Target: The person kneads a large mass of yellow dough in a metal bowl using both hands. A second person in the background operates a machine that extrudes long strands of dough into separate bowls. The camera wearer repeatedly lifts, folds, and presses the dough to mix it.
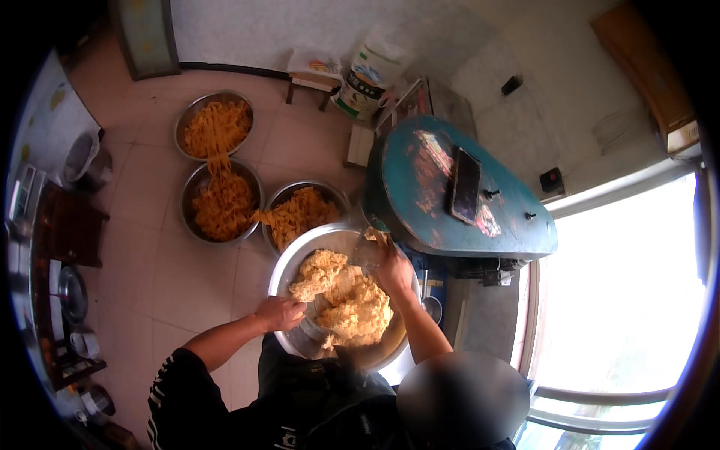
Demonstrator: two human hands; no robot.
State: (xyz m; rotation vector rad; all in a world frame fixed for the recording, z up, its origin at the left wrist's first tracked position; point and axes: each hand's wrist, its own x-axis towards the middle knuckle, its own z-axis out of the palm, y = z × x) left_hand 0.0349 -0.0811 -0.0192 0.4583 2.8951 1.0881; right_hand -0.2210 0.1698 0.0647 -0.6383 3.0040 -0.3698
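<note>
A wide steel bowl [281,262] stands in front of me with rough yellow dough [356,307] heaped in it. A separate lump of dough [319,274] lies on the far left side of the heap. My left hand [280,313] is closed at the bowl's left rim, close to the dough; what its fingers grip is hidden. Over the bowl's far right side, beside the teal machine [405,187], my right hand [394,266] has its fingers curled round a small yellowish piece that looks like dough.
Three steel basins beyond hold orange noodle-like strips: a far basin [178,135], a middle one [184,214] and one [341,199] touching the bowl. A phone [466,185] lies on the machine. A printed sack [367,79] leans by the wall; a dark cabinet [71,225] stands left.
</note>
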